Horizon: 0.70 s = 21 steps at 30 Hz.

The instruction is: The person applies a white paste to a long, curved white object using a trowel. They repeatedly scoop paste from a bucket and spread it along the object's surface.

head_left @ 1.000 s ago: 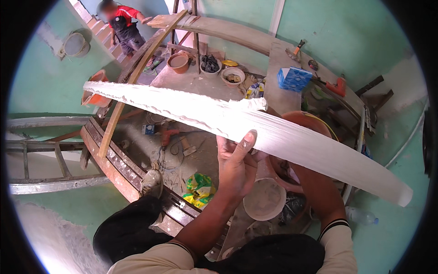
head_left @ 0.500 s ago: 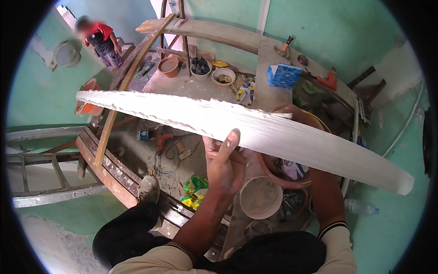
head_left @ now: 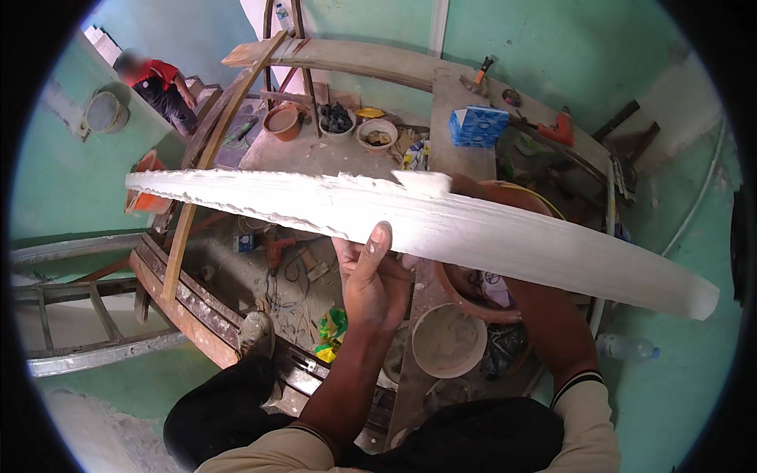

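A long white plaster moulding strip (head_left: 505,236) spans the view, tilted down to the right. My left hand (head_left: 372,284) grips its lower edge near the middle, thumb on the near face and fingers behind. Wet, lumpy plaster runs along the strip's edges on the left half. My right arm passes behind the strip. Only part of my right hand (head_left: 467,188) shows above the upper edge, its fingers mostly hidden. Beside it a flat blade coated in white, like a putty knife (head_left: 426,184), lies at the strip's upper edge; its handle is out of sight.
Below sits a bucket of greyish mix (head_left: 449,340), beside a reddish-brown basin (head_left: 457,288). Planks (head_left: 189,299) form a scaffold around me. A blue box (head_left: 478,126), a hammer (head_left: 478,76) and a red drill (head_left: 558,128) lie on the far boards. Another person (head_left: 162,91) stands far left.
The plaster-coated blade has moved left along the strip's upper edge and turned its flat face more into view. My left hand still holds the strip, which has tilted slightly.
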Tool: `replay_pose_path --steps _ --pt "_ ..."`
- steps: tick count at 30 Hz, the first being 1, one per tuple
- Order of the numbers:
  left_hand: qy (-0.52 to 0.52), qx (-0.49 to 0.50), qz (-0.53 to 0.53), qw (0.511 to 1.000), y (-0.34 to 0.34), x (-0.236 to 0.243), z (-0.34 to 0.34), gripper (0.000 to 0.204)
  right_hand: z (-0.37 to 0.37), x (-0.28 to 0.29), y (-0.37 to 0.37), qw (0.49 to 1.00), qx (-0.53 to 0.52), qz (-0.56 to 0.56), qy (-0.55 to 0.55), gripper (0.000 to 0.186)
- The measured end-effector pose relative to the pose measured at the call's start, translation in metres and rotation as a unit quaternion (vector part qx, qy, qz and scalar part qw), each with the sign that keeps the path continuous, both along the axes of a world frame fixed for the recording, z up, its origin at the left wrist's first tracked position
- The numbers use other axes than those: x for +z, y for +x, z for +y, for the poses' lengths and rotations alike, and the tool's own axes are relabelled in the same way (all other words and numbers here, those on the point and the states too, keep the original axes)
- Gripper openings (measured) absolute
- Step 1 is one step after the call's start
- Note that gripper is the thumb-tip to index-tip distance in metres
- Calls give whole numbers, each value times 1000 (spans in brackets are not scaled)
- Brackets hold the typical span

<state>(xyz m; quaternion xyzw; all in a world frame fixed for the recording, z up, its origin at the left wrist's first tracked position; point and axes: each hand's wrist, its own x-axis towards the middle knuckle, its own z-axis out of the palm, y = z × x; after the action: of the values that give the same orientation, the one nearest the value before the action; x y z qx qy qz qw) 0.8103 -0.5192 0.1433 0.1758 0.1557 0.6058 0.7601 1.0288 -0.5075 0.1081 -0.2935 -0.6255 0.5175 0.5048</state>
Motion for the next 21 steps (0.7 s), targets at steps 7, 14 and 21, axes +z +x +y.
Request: replay_pose_path --steps 7,14,21 --pt "-9 17 -13 1000 4 5 -2 64 -29 4 38 995 -88 -45 30 37" --pt "1 27 0 1000 8 3 -2 64 -44 3 61 983 -158 -70 62 36" --pt "-11 36 1 999 10 0 -3 59 -67 -9 91 960 -265 -38 77 35"
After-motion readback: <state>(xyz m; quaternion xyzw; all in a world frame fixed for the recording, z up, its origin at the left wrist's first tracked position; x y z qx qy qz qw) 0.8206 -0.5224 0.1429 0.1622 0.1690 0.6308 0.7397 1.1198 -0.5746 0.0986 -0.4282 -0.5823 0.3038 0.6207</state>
